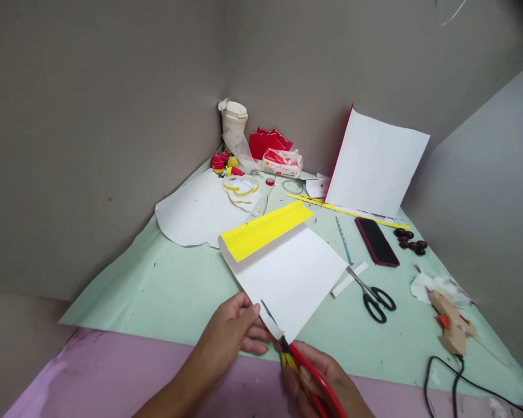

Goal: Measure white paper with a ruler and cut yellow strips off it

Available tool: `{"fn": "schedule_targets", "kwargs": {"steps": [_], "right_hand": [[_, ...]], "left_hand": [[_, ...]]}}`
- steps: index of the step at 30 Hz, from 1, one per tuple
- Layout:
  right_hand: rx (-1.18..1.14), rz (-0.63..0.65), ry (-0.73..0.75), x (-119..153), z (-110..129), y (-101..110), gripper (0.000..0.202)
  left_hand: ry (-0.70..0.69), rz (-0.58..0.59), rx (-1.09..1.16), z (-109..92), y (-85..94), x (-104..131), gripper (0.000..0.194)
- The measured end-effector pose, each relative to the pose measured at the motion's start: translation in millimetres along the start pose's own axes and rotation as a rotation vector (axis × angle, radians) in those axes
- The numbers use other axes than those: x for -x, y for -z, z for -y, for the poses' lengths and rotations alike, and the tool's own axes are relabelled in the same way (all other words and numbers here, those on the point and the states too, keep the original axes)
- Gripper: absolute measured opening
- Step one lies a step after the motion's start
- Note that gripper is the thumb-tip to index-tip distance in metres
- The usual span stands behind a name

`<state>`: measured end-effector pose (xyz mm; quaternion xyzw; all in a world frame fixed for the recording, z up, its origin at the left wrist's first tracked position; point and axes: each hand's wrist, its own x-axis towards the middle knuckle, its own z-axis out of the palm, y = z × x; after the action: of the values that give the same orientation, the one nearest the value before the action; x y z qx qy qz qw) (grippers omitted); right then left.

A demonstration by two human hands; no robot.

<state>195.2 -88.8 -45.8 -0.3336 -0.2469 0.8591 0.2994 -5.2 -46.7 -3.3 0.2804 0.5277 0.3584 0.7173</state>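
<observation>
A sheet of paper (294, 273), white on the face turned up, lies in front of me; its far edge is curled over and shows a yellow underside (268, 229). My left hand (235, 328) pinches the sheet's near left edge between thumb and fingers. In my right hand (322, 377) are red-handled scissors (316, 377). One blade lies over the white face near the bottom corner, close to my left fingertips, and the paper's edge is between the blades. The other blade is hidden under the paper.
Black-handled scissors (372, 299), a phone (377, 242) and a pencil (344, 240) lie right of the sheet. A glue gun (448, 322) with a black cord is far right. Behind are a white cup (234, 122), a tissue pack (282, 163) and a standing white sheet (375, 162).
</observation>
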Motion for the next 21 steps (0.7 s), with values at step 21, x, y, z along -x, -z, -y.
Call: {"fn": "schedule_targets", "kwargs": {"steps": [21], "right_hand": [[0.071,-0.080,-0.013,3.3,3.8,-4.8,0.041]], "left_hand": [[-0.206,-0.152,-0.245,-27.8,25.0,-17.0,0.040]]}}
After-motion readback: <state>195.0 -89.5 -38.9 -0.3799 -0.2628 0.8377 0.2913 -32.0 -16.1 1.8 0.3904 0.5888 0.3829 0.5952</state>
